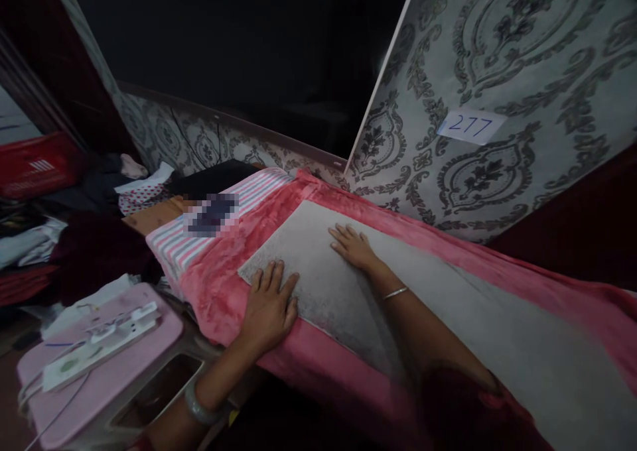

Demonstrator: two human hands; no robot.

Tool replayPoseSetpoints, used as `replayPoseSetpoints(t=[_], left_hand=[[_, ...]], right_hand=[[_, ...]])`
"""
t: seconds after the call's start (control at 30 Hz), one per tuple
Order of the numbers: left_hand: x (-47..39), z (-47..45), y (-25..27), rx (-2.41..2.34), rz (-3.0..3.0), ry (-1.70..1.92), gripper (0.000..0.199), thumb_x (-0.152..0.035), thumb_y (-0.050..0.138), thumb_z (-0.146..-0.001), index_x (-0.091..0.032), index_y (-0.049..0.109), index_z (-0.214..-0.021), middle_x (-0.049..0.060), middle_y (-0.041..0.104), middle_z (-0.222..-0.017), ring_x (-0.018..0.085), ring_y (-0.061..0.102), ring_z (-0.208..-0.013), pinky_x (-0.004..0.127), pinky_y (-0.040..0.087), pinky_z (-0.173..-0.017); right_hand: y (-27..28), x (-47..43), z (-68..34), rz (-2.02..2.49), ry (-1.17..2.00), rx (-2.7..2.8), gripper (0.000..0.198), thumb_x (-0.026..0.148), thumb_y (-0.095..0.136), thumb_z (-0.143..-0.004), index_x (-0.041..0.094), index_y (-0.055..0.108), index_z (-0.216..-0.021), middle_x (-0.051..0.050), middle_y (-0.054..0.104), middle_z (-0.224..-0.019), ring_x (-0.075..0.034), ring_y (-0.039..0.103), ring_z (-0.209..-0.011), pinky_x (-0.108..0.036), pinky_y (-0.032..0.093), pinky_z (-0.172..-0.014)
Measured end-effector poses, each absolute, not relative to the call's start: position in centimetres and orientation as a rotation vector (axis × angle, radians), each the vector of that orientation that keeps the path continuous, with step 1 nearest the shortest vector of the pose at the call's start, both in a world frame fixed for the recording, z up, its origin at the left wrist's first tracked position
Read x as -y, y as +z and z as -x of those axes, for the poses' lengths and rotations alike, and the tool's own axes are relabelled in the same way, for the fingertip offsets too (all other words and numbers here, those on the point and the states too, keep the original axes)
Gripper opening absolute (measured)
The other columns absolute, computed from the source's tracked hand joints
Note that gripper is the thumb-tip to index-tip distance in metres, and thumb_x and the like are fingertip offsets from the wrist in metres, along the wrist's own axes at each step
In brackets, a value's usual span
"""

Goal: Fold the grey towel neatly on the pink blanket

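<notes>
Head view, near to far: at the near left stands a pink plastic stool (99,365) carrying a white power strip (99,345) with trailing cords. Just beyond it, the left hand (269,308), a pale bangle on its wrist, lies flat with fingers spread on the near left corner of a grey rectangular cloth (338,285); nothing is gripped. The right hand (353,245), a thin metal bangle on its wrist, also rests palm-down and open, further in on the same cloth. The grey cloth lies spread on a pink fleece blanket (223,292) covering a long surface that runs from near right to far left. Judgement: the cloth appears thin, light and limp, likely to drag on the fleece rather than slide; its free corner and near edge beside the left hand offer the best hold. Further left lies a pink-and-white striped fabric (249,195), then heaped clothes (124,186). Far right, patterned grey wallpaper (497,60) bears a paper label marked 277 (470,126).
</notes>
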State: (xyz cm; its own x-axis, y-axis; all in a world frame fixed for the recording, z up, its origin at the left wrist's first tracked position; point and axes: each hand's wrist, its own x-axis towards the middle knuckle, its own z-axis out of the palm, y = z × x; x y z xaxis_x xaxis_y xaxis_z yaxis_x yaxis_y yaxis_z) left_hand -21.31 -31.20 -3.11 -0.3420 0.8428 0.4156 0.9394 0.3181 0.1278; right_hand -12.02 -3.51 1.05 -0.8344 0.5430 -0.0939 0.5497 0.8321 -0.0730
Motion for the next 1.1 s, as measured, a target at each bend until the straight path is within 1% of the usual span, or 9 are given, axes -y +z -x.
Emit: replayPoseSetpoints(t=[0.1, 0.17, 0.27, 0.33, 0.43, 0.53, 0.73, 0.9, 1.1], left_hand=[[31.2, 21.3, -3.3, 2.319, 1.609, -0.529, 0.047, -0.030, 0.055, -0.090, -0.022, 0.064, -0.135, 0.018, 0.046, -0.154, 0.039, 0.041, -0.144, 0.061, 0.033, -0.115], [31.3, 21.2, -3.4, 2.314, 1.594, -0.550, 0.047, -0.030, 0.055, -0.090, -0.024, 0.063, -0.136, 0.017, 0.046, -0.154, 0.039, 0.038, -0.145, 0.062, 0.030, -0.116], [31.4, 21.1, -3.6, 2.305, 1.551, -0.569, 0.052, -0.029, 0.058, -0.087, -0.028, 0.061, -0.139, 0.013, 0.047, -0.154, 0.044, 0.032, -0.147, 0.069, 0.024, -0.116], [31.4, 21.1, -3.7, 2.294, 1.535, -0.574, 0.053, -0.028, 0.059, -0.085, -0.030, 0.061, -0.139, 0.011, 0.048, -0.154, 0.047, 0.030, -0.146, 0.072, 0.022, -0.114], [31.6, 21.3, -4.0, 2.269, 1.541, -0.586, 0.052, -0.026, 0.059, -0.085, -0.031, 0.063, -0.136, 0.010, 0.047, -0.155, 0.047, 0.030, -0.146, 0.071, 0.023, -0.114], [31.6, 21.5, -4.3, 2.232, 1.556, -0.571, 0.056, -0.025, 0.058, -0.084, -0.031, 0.061, -0.139, 0.010, 0.046, -0.155, 0.045, 0.030, -0.147, 0.070, 0.022, -0.114], [31.6, 21.8, -5.0, 2.184, 1.539, -0.562, 0.055, -0.026, 0.059, -0.083, -0.033, 0.062, -0.137, 0.009, 0.047, -0.155, 0.044, 0.030, -0.146, 0.069, 0.022, -0.114], [31.4, 21.7, -5.4, 2.185, 1.503, -0.639, 0.050, -0.033, 0.060, -0.085, -0.033, 0.064, -0.135, 0.008, 0.049, -0.153, 0.043, 0.029, -0.147, 0.068, 0.018, -0.117], [31.4, 21.9, -4.8, 2.236, 1.518, -0.620, 0.048, -0.032, 0.059, -0.085, -0.033, 0.066, -0.133, 0.008, 0.050, -0.152, 0.044, 0.032, -0.144, 0.068, 0.022, -0.115]], right_hand=[[1.4, 4.7, 13.1, -0.941, -0.123, -2.951, 0.058, 0.054, 0.026, -0.105, 0.034, 0.029, -0.159, -0.004, 0.016, -0.169, -0.033, 0.013, -0.154, -0.068, 0.019, -0.116], [1.4, 7.0, 14.0, -0.668, -0.112, -3.039, 0.058, 0.054, 0.029, -0.104, 0.035, 0.029, -0.159, -0.003, 0.015, -0.169, -0.033, 0.011, -0.155, -0.067, 0.017, -0.118], [0.9, 10.0, 15.4, -0.150, -0.141, -3.102, 0.060, 0.058, 0.033, -0.103, 0.038, 0.028, -0.159, 0.000, 0.013, -0.169, -0.029, 0.008, -0.155, -0.063, 0.013, -0.120], [0.7, 10.4, 16.5, -0.060, -0.164, -3.106, 0.062, 0.060, 0.033, -0.102, 0.038, 0.027, -0.159, 0.001, 0.013, -0.169, -0.029, 0.008, -0.155, -0.063, 0.013, -0.121], [0.7, 8.3, 18.5, -0.243, -0.200, -3.087, 0.062, 0.060, 0.032, -0.102, 0.037, 0.025, -0.160, 0.002, 0.014, -0.169, -0.029, 0.009, -0.155, -0.063, 0.013, -0.120], [0.7, 5.2, 20.7, -0.437, -0.236, -3.051, 0.062, 0.060, 0.029, -0.103, 0.037, 0.023, -0.160, 0.003, 0.014, -0.169, -0.028, 0.008, -0.155, -0.063, 0.012, -0.121], [0.4, 1.4, 23.9, -0.655, -0.247, -3.014, 0.063, 0.061, 0.023, -0.102, 0.037, 0.022, -0.161, 0.004, 0.010, -0.170, -0.027, 0.006, -0.156, -0.060, 0.010, -0.122], [0.5, 0.1, 25.1, -0.815, -0.299, -2.970, 0.063, 0.061, 0.022, -0.102, 0.037, 0.022, -0.161, 0.003, 0.009, -0.170, -0.027, 0.009, -0.155, -0.060, 0.013, -0.121], [2.4, 1.1, 24.9, -0.848, -0.314, -2.928, 0.061, 0.055, 0.021, -0.104, 0.034, 0.020, -0.161, -0.001, 0.008, -0.170, -0.026, 0.007, -0.156, -0.059, 0.011, -0.122]])
